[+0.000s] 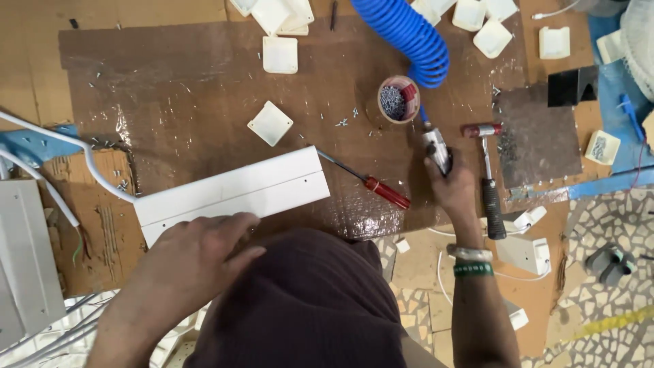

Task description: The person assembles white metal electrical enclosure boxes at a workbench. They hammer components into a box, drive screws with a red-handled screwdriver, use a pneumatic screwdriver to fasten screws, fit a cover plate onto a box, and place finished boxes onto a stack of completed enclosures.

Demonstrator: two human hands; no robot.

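A red-handled screwdriver (371,182) lay on the brown board (191,75), its tip near the white strip's end. A hammer (488,178) with a black grip lay just beside a dark metal plate (538,136). A cup of screws (399,99) stood near the middle, with white square caps (270,123) scattered around and loose screws (344,121) between them.

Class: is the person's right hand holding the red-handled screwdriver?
No, the right hand grips an air tool on the blue hose; the screwdriver lies free on the bench.
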